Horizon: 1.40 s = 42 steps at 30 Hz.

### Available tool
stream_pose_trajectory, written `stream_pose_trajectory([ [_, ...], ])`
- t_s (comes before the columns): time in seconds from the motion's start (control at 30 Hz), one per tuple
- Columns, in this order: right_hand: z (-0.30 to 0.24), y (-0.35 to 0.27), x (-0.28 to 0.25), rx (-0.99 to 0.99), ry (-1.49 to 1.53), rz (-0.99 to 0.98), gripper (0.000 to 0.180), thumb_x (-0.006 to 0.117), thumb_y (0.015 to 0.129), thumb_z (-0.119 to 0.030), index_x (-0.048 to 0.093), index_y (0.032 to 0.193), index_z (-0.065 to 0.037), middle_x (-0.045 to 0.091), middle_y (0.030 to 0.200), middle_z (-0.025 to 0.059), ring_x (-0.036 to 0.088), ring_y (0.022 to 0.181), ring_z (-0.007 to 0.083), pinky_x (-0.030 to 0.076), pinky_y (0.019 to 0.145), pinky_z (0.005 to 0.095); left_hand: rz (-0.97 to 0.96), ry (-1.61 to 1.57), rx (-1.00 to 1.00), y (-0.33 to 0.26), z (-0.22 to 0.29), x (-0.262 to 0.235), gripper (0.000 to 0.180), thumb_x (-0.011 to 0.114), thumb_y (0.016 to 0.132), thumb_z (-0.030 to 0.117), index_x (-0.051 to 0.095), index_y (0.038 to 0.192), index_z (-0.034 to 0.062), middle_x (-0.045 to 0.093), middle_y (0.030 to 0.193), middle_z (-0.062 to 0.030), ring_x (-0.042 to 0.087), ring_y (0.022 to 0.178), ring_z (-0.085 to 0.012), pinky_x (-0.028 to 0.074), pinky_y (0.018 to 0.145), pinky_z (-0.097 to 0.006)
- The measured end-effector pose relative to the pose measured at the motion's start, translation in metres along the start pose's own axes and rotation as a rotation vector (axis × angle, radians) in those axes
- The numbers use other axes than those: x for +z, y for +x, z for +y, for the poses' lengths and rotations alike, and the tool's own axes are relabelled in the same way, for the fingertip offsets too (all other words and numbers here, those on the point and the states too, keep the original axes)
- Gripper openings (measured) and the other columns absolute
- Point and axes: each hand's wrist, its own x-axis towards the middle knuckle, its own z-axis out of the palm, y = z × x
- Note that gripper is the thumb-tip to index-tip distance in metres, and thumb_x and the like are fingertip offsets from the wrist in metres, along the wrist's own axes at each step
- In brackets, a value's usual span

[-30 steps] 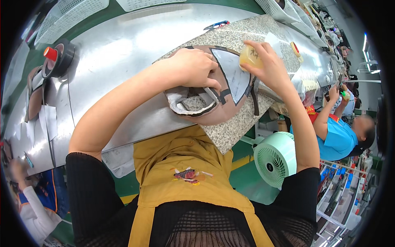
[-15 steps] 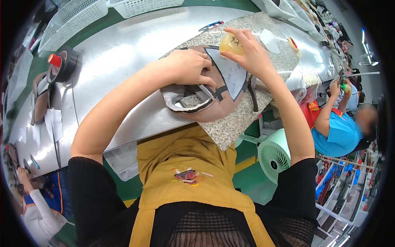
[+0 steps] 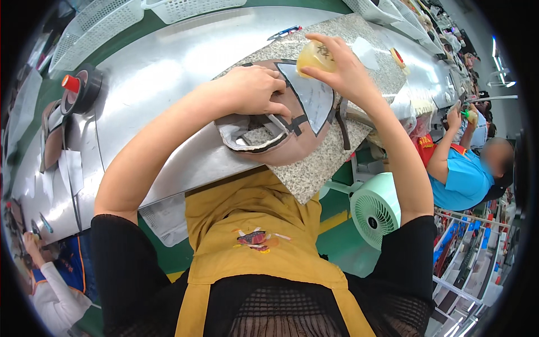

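Note:
A brown, curved, unfinished bag piece [image 3: 300, 150] lies on a speckled stone slab [image 3: 292, 182]. A grey-white triangular panel [image 3: 317, 101] with dark edges fills its upper right part, and its lower left part opens onto a white lining. My left hand [image 3: 254, 90] rests on the piece's left side, fingers and thumb bent onto it beside the panel. Above the panel's upper right edge, my right hand [image 3: 352, 73] grips a yellowish translucent bottle [image 3: 315, 57] with dark writing. The bottle's lower end is partly hidden, so whether it touches the panel is unclear.
A steel table [image 3: 168, 62] carries the slab. Left stands a black roll with a red cap [image 3: 71, 83]. A blue pen-like tool [image 3: 284, 32] lies beyond the piece. White baskets [image 3: 191, 8] line the far side. A green fan [image 3: 373, 216] and a co-worker in blue [image 3: 460, 182] are right.
My right hand and the bottle have tilted and shifted very slightly. The left hand stays on the bag piece; the whole view has moved a little.

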Motion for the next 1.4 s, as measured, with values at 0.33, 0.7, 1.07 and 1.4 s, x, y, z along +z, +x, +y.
stream_pose_trajectory([
  [0.33, -0.011, -0.023, -0.029, 0.097, 0.029, -0.449, 0.054, 0.069, 0.081, -0.033, 0.051, 0.131, -0.021, 0.054, 0.113, 0.0141, 0.055, 0.107, 0.0321, 0.044, 0.093, 0.0381, 0.008, 0.018, -0.017, -0.004, -0.005, 0.005, 0.057, 0.059, 0.084, 0.055, 0.063, 0.110, 0.0037, 0.058, 0.118, -0.0106, 0.053, 0.113, -0.0284, 0.045, 0.095, -0.039],
  [0.7, 0.015, 0.000, -0.004, 0.071, -0.090, -0.156, 0.055, 0.070, 0.080, -0.036, 0.050, 0.130, -0.022, 0.054, 0.113, 0.0112, 0.058, 0.102, 0.0308, 0.046, 0.088, 0.0380, 0.006, -0.012, -0.011, -0.001, 0.000, 0.004, 0.056, 0.060, 0.084, 0.053, 0.062, 0.111, 0.0037, 0.057, 0.120, -0.0111, 0.053, 0.114, -0.0291, 0.044, 0.096, -0.039],
  [1.07, -0.017, -0.065, -0.022, 0.102, 0.143, -0.123, 0.056, 0.073, 0.077, -0.024, 0.052, 0.128, -0.013, 0.054, 0.111, 0.0131, 0.056, 0.103, 0.0272, 0.044, 0.091, 0.0357, -0.028, 0.014, -0.045, -0.001, 0.002, 0.000, 0.057, 0.061, 0.084, 0.053, 0.062, 0.112, 0.0041, 0.054, 0.129, -0.0164, 0.050, 0.120, -0.0311, 0.042, 0.100, -0.038],
  [1.4, 0.003, -0.068, -0.032, 0.331, 0.671, -0.032, 0.058, 0.073, 0.079, -0.030, 0.051, 0.129, -0.010, 0.056, 0.116, 0.0113, 0.055, 0.108, 0.0230, 0.042, 0.096, 0.0334, 0.046, 0.027, 0.016, -0.005, 0.003, 0.000, 0.054, 0.062, 0.083, 0.048, 0.063, 0.113, 0.0031, 0.053, 0.129, -0.0180, 0.050, 0.119, -0.0324, 0.042, 0.100, -0.039],
])
